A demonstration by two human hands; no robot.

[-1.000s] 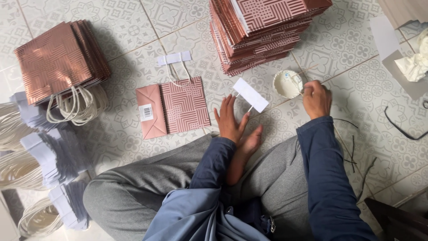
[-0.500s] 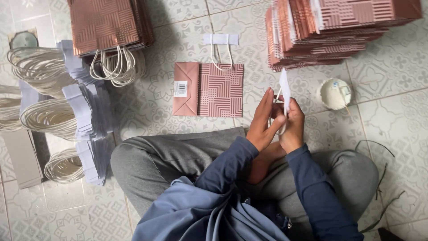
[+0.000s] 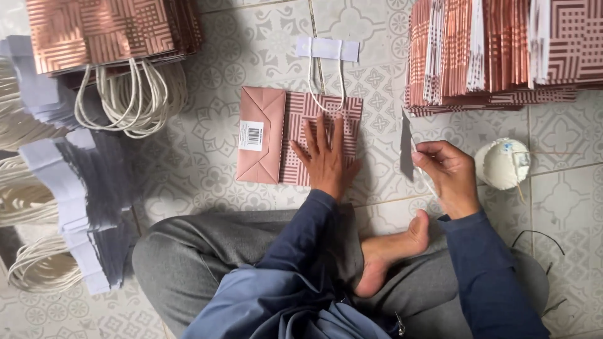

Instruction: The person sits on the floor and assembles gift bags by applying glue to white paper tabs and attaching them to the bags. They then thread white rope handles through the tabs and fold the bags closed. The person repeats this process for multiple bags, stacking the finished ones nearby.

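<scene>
Under flat left hand (image 3: 326,160), glossy patterned bag (image 3: 300,138)

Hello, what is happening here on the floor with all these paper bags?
A person sits on the patterned tile floor. The left hand presses flat on a folded pink patterned paper bag. The right hand pinches a thin white paper strip, held on edge, beside a small white round pot. Stacks of similar copper bags lie nearby.
</scene>
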